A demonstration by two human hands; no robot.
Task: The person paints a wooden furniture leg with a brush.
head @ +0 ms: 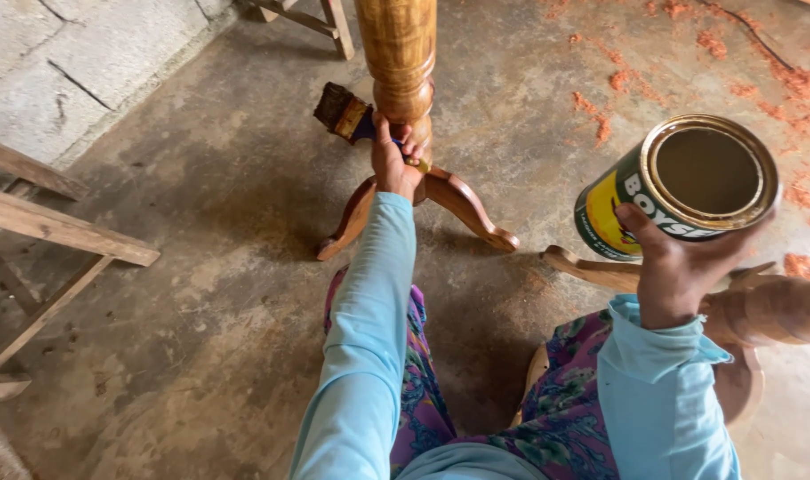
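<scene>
Left hand: my left hand [394, 164] is closed tight round the handle of a paintbrush [352, 116]; no gap shows between fingers and handle; the knuckles rest against the turned wooden post [401, 53].
Paintbrush: dark bristles point up and to the left, clear of the wood; a metal ferrule sits just above my fist; the bristle end lies just beside the post, on its left.
Right hand: my right hand [676, 271] is wrapped round the lower side of an open tin can [685, 182]; the thumb presses on the yellow and black label; the other fingers curl under the body, out of sight; the grip is firm and partly spread to the can's width.
Tin can: held in the air at my right, tilted so its mouth faces the camera; the lid is off; a brownish liquid shows inside the gold rim.
Post: upright, glossy brown, standing on curved wooden legs [463, 204] that splay over the concrete floor [200, 293]; it is straight ahead of me, at arm's reach.
Second wooden piece: a similar turned leg [769, 311] lies beside my right wrist; whether it touches my sleeve I cannot tell.
Surroundings: bare timber frames [58, 227] at the left; reddish sawdust [752, 80] scattered on the floor at upper right, well apart from the post.
Clothing: light blue sleeves; patterned purple cloth over my knees.
</scene>
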